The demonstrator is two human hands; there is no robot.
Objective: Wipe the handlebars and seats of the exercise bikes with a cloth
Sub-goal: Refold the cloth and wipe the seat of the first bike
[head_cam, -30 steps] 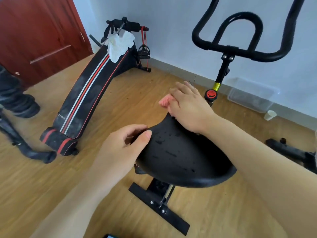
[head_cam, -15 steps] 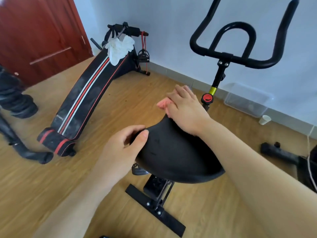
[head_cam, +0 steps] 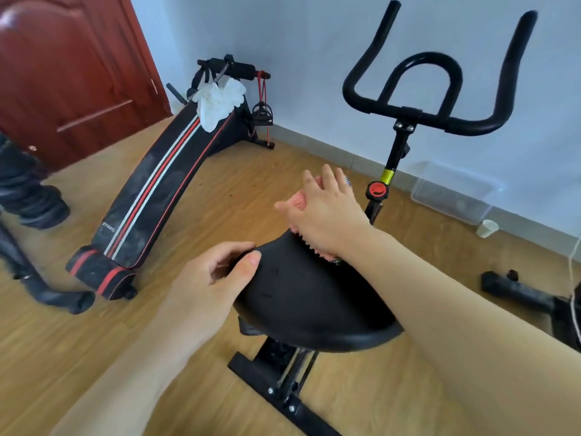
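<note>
The black bike seat [head_cam: 301, 297] fills the middle of the view. My left hand [head_cam: 213, 278] grips its left edge, thumb on top. My right hand [head_cam: 327, 212] lies flat on a pink cloth [head_cam: 298, 201] at the seat's narrow front end; most of the cloth is hidden under the palm. The bike's black handlebars [head_cam: 418, 118] rise beyond on a post with a red knob [head_cam: 377, 190]. The bike's floor bar [head_cam: 276, 394] shows below the seat.
A black and red sit-up bench [head_cam: 157, 199] leans at the left with white gloves [head_cam: 220, 102] draped on it. A red door [head_cam: 69, 77] is behind. A clear plastic box [head_cam: 452, 196] and white cup [head_cam: 487, 228] stand by the wall. Another machine's base [head_cam: 528, 294] lies right.
My right hand has slid the pink cloth forward and up along the seat's nose, fingers now spread. My left hand keeps its grip on the seat edge. The view has tilted slightly.
</note>
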